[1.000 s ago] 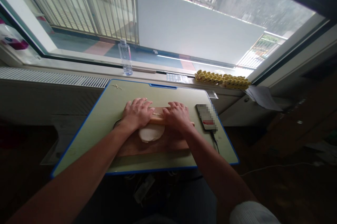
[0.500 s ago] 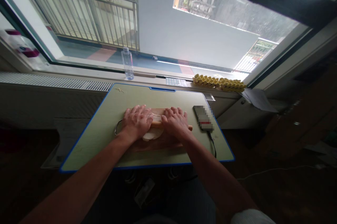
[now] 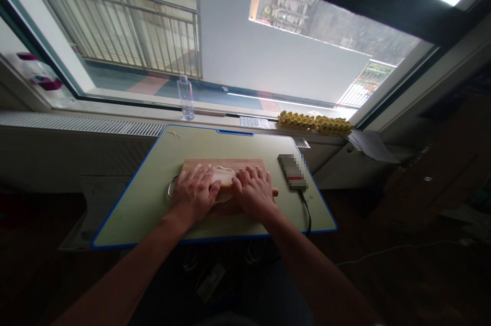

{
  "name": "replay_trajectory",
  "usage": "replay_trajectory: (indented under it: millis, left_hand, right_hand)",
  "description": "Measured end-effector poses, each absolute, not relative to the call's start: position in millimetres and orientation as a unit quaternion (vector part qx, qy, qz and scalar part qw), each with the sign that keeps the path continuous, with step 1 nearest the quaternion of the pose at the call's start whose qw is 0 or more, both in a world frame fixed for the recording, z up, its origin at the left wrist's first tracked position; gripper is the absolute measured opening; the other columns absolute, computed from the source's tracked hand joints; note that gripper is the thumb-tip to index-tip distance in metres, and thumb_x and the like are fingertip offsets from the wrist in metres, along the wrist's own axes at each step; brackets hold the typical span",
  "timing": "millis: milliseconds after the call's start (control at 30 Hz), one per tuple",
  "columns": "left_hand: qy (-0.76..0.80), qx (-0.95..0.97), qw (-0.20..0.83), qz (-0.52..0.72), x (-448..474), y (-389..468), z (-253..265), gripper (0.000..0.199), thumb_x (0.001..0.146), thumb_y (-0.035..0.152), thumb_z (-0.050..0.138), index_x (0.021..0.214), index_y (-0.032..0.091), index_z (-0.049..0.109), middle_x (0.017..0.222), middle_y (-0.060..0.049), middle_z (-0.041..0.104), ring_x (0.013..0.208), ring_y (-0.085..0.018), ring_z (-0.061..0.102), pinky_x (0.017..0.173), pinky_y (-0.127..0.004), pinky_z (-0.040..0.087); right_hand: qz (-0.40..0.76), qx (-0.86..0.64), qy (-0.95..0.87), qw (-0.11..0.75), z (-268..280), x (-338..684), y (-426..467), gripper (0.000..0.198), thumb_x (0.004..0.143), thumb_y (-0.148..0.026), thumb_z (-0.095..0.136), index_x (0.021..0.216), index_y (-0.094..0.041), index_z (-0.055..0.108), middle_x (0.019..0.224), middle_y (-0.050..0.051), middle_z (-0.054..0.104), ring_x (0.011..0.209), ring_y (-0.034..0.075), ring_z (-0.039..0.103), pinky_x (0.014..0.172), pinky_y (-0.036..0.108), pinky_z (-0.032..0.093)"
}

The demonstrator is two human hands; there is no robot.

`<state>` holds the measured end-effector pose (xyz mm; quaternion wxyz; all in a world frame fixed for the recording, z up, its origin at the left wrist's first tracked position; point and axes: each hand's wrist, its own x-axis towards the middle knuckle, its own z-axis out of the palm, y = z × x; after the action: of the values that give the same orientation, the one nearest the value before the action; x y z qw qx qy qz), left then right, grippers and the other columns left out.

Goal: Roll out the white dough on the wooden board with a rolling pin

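Under both my hands lies a wooden rolling pin (image 3: 226, 189), set crosswise over a flat pale sheet of dough (image 3: 223, 175). My left hand (image 3: 195, 190) rests on the pin's left part, its fingers reaching forward over it and its thumb along the near middle. On the right part presses my right hand (image 3: 253, 190), fingers bent over the pin, whose right end sticks out past it. The dough sits on a wooden cutting board (image 3: 207, 162) with a metal loop handle (image 3: 170, 188) at its left. My hands hide parts of the dough and pin.
The board lies on a small blue-edged table (image 3: 134, 203). A phone (image 3: 293, 171) with a black cable is on the right, thin pale scraps (image 3: 174, 134) at the far left. On the windowsill are a clear bottle (image 3: 186, 98) and yellow egg trays (image 3: 314, 123).
Both hands and the rolling pin have moved toward me across the board. More dough now shows beyond the pin and less on its near side. The view has shifted slightly.
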<state>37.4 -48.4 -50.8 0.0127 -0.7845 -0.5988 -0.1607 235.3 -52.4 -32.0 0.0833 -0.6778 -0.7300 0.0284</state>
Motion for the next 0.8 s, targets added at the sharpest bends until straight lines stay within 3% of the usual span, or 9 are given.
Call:
replay_trajectory:
  millis: [167,400,800]
  left_hand:
    - [-0.592,-0.783,0.017,-0.190,34,-63,-58,0.066,0.109,0.049,0.032,0.160,0.016,0.059,0.165,-0.013,0.057,0.159,-0.035,0.046,0.131,-0.054,0.033]
    - [-0.548,-0.788,0.070,-0.271,29,-73,-77,0.065,0.110,0.050,0.038,0.157,0.011,0.061,0.160,-0.017,0.062,0.154,-0.040,0.051,0.126,-0.058,0.039]
    - [-0.561,-0.788,0.031,-0.252,28,-60,-72,0.064,0.111,0.053,0.033,0.154,0.018,0.065,0.157,-0.013,0.065,0.153,-0.039,0.052,0.124,-0.063,0.039]
  right_hand:
    - [0.030,-0.677,-0.730,0.094,-36,234,-67,0.054,0.115,-0.056,0.036,0.156,-0.031,0.060,0.170,0.005,0.052,0.161,0.037,0.036,0.131,0.064,0.025]
    - [0.021,-0.669,-0.733,0.123,-41,234,-81,0.050,0.115,-0.056,0.040,0.150,-0.031,0.064,0.166,0.004,0.056,0.159,0.037,0.039,0.130,0.063,0.026]
    - [0.018,-0.672,-0.730,0.124,-38,233,-74,0.048,0.115,-0.055,0.040,0.149,-0.033,0.066,0.165,0.003,0.057,0.158,0.036,0.040,0.129,0.062,0.026]
